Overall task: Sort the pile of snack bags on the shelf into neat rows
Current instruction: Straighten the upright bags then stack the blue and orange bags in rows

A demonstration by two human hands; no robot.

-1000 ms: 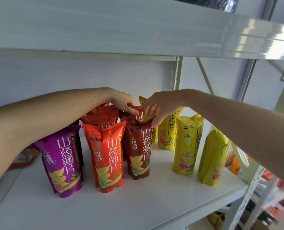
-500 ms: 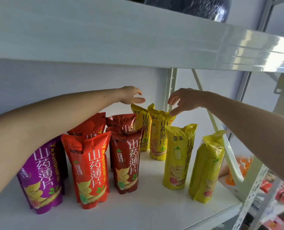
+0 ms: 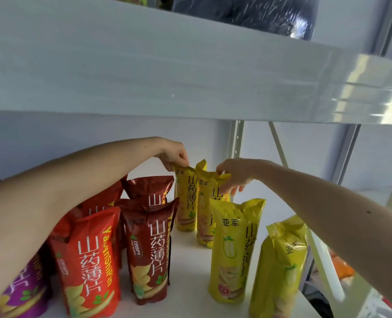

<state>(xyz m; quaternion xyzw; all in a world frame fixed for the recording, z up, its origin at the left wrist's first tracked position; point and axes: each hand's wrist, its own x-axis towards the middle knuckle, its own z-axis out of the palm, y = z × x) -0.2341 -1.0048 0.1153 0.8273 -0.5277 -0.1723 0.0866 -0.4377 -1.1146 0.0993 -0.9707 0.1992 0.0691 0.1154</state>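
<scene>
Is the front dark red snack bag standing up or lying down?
Standing upright: the dark red foil snack bag rests on its base on the white shelf, top edge uppermost.

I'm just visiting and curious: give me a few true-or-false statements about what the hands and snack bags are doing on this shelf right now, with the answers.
1. The left hand pinches the top of a yellow bag at the back. True.
2. The right hand is on a purple bag. False: it grips the top of the second yellow bag at the back; the purple bag stands at the far left front, untouched.
3. All the bags lie flat. False: they stand upright on the shelf.
4. The dark red bag stands between the orange-red bag and a front yellow bag. True.
5. Nothing sits on the shelf above. False: a dark wrapped bundle is there.
</scene>
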